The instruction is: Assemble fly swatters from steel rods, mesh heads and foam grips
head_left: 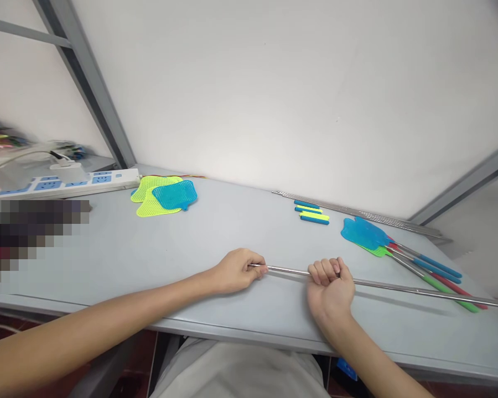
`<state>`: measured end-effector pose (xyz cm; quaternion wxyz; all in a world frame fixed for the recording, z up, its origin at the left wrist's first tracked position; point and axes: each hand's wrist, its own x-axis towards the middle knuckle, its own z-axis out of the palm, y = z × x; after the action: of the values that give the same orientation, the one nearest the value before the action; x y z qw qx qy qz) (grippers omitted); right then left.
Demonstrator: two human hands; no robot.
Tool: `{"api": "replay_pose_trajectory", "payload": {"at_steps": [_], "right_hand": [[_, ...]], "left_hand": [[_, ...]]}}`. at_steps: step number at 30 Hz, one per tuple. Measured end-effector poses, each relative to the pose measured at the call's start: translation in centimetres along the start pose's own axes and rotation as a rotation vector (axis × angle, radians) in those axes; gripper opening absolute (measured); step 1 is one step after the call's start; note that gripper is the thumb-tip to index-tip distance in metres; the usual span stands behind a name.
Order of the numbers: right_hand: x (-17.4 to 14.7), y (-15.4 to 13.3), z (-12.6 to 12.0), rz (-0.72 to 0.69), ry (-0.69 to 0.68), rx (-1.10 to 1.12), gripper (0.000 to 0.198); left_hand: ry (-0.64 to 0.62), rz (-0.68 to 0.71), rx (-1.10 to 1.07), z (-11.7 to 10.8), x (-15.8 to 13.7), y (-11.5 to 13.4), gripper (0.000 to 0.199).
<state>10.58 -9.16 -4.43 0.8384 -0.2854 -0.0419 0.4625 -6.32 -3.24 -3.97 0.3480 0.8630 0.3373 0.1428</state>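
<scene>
Both of my hands are closed on one long, thin metal rod (385, 285), held across the table and reaching toward the right edge of the view. My left hand (238, 271) pinches its thin left end between thumb and fingers. Farther right, my right hand (331, 290) wraps its fingers round the shaft, palm turned up. Beyond the rod's right part lie assembled fly swatters (363, 233) with blue and green heads and coloured handles. Several short blue and yellow handle sleeves (313, 213) lie behind my right hand. Loose yellow swatter heads (160, 205) and a blue swatter head (175, 194) overlap at the back left.
A bundle of thin metal rods (382, 219) lies along the wall at the back right. A white power strip (66, 185) with a plug in it stands at the left. Grey metal posts (95, 88) rise at the table's (249, 226) back corners. A blurred-out patch covers the left side.
</scene>
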Motion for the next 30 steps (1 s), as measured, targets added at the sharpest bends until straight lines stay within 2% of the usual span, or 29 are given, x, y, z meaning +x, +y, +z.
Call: {"api": "replay_pose_trajectory", "payload": {"at_steps": [6, 11, 19, 30], "right_hand": [[0.5, -0.1, -0.1, 0.051, 0.020, 0.010, 0.026], [1.5, -0.4, -0.4, 0.164, 0.056, 0.011, 0.025], [1.6, -1.4, -0.2, 0.089, -0.141, -0.067, 0.025], [2.5, -2.9, 0.0, 0.134, -0.108, -0.025, 0.023]], "left_hand": [[0.001, 0.022, 0.084, 0.0, 0.0, 0.0, 0.029], [0.012, 0.125, 0.215, 0.0, 0.0, 0.1, 0.032], [-0.030, 0.198, 0.262, -0.3, 0.3, -0.1, 0.035], [-0.053, 0.180, 0.173, -1.0, 0.4, 0.5, 0.038]]}}
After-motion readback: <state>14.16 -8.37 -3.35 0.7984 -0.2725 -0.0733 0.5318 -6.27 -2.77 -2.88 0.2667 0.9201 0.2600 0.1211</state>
